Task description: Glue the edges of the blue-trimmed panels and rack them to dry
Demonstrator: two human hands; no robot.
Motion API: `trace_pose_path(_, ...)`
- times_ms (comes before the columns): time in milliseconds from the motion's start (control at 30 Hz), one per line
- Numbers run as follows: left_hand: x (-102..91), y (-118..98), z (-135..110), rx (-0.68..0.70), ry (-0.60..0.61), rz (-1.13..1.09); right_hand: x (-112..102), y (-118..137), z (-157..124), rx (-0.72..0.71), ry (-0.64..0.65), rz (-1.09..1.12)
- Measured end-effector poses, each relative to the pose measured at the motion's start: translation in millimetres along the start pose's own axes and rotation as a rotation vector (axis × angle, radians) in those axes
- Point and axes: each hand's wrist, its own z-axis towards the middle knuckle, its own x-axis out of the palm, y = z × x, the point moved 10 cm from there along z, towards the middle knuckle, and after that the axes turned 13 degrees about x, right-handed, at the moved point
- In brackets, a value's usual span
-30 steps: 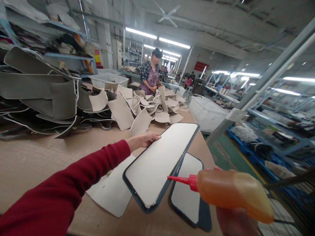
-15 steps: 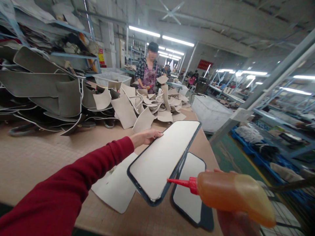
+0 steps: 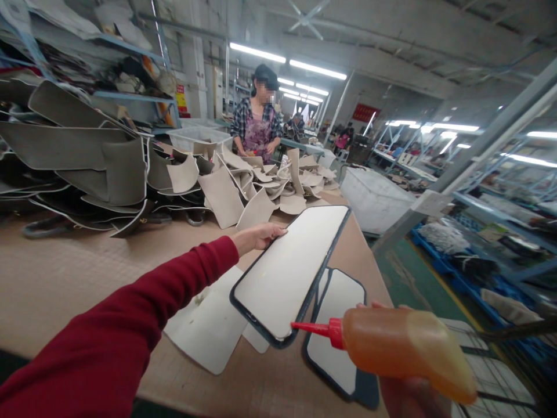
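Observation:
My left hand (image 3: 263, 235) pinches the far left edge of a long white panel with a dark border (image 3: 291, 273), holding it tilted above the table. In my right hand (image 3: 413, 386) lies a squeeze bottle of amber liquid (image 3: 391, 342), its fingers wrapped round it and partly hidden behind it. The bottle's red nozzle (image 3: 311, 328) points left, its tip at the panel's near right corner. Beneath, another dark-bordered white panel (image 3: 337, 342) rests on the table. A pale sheet (image 3: 206, 331) lies under my left forearm.
Grey curved pieces (image 3: 78, 151) are heaped at the left of the brown table (image 3: 56, 278), with beige pieces (image 3: 221, 197) piled farther back. Across the table stands a person in an apron (image 3: 257, 125). A white bin (image 3: 374, 197) and a slanted metal post (image 3: 452, 180) are at the right.
The panel has shifted slightly, its near end rising. The nozzle tip has moved a little left and down along its edge to the corner. The person opposite has changed posture, hands now lower.

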Motion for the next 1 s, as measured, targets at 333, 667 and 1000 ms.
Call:
trace_pose_path(333,-32.6,-13,5,0.102,-0.227,0.014,30,-11,-1,0.158,-0.083,0.208)
trace_pose_path(667,-38.1,-22,-22,0.232,-0.228,0.106,2,29,53,0.118,-0.395,0.575)
trace_pose_path(1000,-43.4,-31,-59,0.294,-0.194,0.292,-14,59,61,-0.046,-0.424,0.565)
